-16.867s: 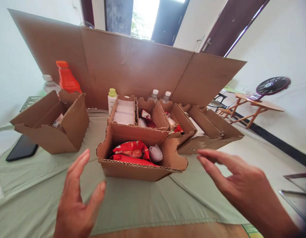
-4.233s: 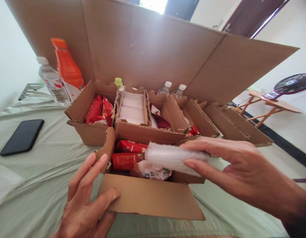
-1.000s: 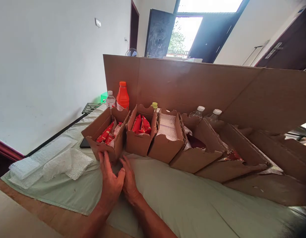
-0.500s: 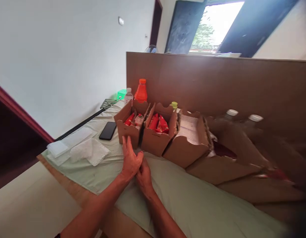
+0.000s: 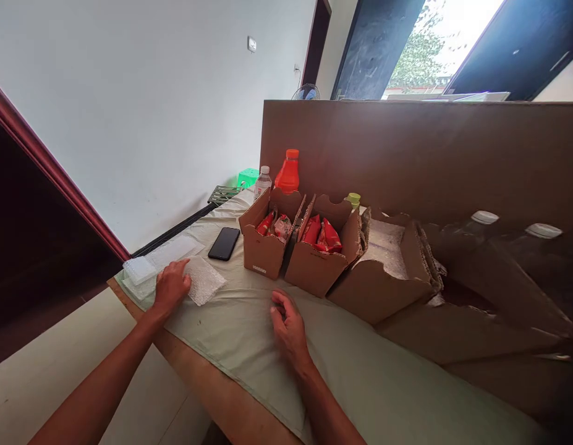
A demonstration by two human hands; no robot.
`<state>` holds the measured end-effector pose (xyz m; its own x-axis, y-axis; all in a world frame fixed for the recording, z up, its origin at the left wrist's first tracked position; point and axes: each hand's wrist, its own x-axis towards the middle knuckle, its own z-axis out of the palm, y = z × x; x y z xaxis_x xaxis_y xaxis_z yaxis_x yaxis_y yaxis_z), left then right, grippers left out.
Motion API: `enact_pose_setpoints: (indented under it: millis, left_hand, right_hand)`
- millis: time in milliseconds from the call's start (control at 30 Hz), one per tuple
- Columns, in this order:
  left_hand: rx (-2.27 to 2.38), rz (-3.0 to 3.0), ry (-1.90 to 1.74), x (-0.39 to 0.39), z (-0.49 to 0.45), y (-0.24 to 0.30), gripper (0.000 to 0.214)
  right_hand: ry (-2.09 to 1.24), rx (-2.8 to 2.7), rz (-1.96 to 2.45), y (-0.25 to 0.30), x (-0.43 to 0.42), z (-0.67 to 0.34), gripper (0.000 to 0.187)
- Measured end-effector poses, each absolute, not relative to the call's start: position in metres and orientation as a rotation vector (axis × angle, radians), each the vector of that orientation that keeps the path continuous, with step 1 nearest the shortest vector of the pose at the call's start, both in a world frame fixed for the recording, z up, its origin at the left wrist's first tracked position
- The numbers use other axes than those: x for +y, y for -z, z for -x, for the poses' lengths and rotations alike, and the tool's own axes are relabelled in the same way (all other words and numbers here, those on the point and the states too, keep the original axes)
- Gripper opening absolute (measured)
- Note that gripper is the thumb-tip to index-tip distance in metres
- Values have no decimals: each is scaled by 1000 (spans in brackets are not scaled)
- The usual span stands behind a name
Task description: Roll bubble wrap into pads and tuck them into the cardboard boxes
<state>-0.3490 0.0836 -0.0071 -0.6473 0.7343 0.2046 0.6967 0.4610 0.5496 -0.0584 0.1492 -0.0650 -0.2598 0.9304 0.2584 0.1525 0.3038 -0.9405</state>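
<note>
My left hand (image 5: 172, 285) is over a sheet of bubble wrap (image 5: 205, 282) at the table's left end. Its fingers point forward, slightly bent and not closed on anything I can see; the fingertips lie on or just above the sheet. Beside it is a longer translucent wrap (image 5: 177, 247) with a small folded piece (image 5: 138, 270). My right hand (image 5: 288, 327) hovers by the green cloth (image 5: 249, 334), loosely curled, thumb and fingers apart, holding nothing. In front of it stands a cardboard box (image 5: 262, 252) with red packets (image 5: 282, 226).
A black phone (image 5: 224, 243) lies left of the boxes. A second box (image 5: 309, 272) holds red packets (image 5: 329, 238); a third box (image 5: 383, 290) holds whitish sheets (image 5: 386, 247). Behind stand an orange bottle (image 5: 288, 173), a clear bottle (image 5: 263, 181) and a cardboard panel (image 5: 407, 154).
My hands, touching each other in front of the boxes before, have parted. The left has swung left onto the bubble wrap; the right stays before the boxes. The view has turned slightly left.
</note>
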Motion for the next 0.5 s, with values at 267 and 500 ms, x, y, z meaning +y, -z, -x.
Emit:
enact_pose_setpoints:
  millis: [267, 500]
  left_hand:
    - [2350, -935, -1175, 83, 409, -59, 37]
    - [2301, -654, -1142, 81, 447, -70, 36]
  right_hand:
    - [-1046, -1673, 1007, 65, 150, 59, 31]
    - [-1038, -1697, 1018, 61, 149, 58, 26]
